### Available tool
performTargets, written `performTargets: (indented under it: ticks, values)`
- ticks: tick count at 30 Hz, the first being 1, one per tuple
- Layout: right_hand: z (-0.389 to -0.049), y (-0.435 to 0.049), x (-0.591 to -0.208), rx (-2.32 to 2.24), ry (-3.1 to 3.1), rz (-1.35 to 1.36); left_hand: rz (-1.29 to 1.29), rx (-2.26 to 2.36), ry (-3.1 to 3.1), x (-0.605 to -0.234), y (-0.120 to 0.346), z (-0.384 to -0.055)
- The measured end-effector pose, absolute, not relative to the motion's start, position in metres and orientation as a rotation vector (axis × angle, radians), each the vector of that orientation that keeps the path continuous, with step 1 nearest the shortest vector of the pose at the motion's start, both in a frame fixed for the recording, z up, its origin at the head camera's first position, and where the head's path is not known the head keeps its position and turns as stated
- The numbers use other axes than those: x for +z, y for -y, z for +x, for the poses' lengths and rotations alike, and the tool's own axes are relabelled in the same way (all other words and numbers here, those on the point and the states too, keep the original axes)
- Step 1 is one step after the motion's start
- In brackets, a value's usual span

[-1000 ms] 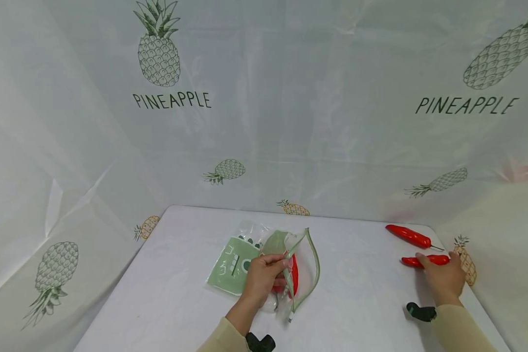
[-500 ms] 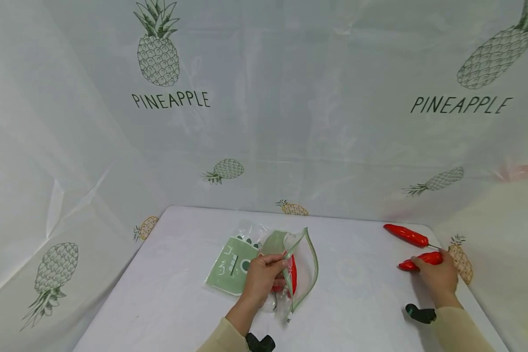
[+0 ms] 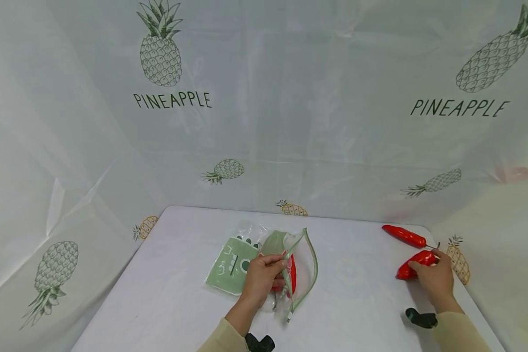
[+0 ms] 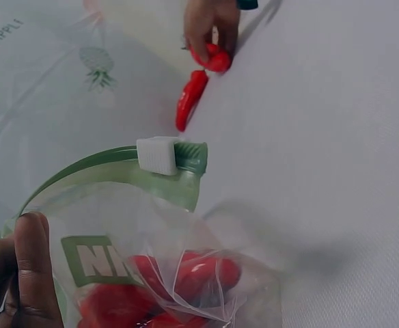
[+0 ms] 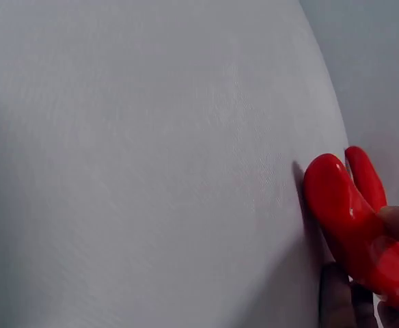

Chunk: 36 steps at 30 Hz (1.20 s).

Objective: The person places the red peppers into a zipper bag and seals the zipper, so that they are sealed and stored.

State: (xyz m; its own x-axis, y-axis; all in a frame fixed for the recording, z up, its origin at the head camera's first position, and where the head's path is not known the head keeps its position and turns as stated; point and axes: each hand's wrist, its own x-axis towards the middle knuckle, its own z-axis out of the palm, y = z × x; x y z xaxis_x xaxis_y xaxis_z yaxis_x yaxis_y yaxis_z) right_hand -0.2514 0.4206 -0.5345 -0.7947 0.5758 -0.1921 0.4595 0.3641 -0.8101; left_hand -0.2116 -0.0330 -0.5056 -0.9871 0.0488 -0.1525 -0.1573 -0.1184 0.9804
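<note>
My left hand (image 3: 261, 276) pinches the edge of a clear zip bag (image 3: 229, 269) with a green printed front, lying on the table. Its mouth gapes to the right, edged by a green zip strip with a white slider (image 4: 156, 156). Several red peppers (image 4: 210, 273) show through the plastic. At the table's right side, my right hand (image 3: 437, 281) holds a glossy red chili pepper (image 3: 413, 268) between thumb and fingers. Just behind it lies a second, slimmer red chili pepper (image 3: 404, 234), its thin stem reaching toward the held one.
A white table (image 3: 352, 293) carries everything. Pineapple-printed sheeting (image 3: 299, 137) hangs behind it and at both sides. The table's right edge runs close beside my right hand. A dark wrist mount (image 3: 421, 318) sits at the right sleeve.
The held pepper has swung from nearly level to slanting, its left end now nearer me. My right hand has shifted slightly left with it. The left hand and bag stay put.
</note>
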Motion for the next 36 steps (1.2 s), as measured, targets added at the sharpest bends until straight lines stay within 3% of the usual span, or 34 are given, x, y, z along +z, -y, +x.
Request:
performTargets:
  ticks: [36]
  values:
    - [-0.246, -0.313, -0.517, 1.575, 2.677, -0.402, -0.113, 2.280, -1.981, -0.499, 0.036, -0.214]
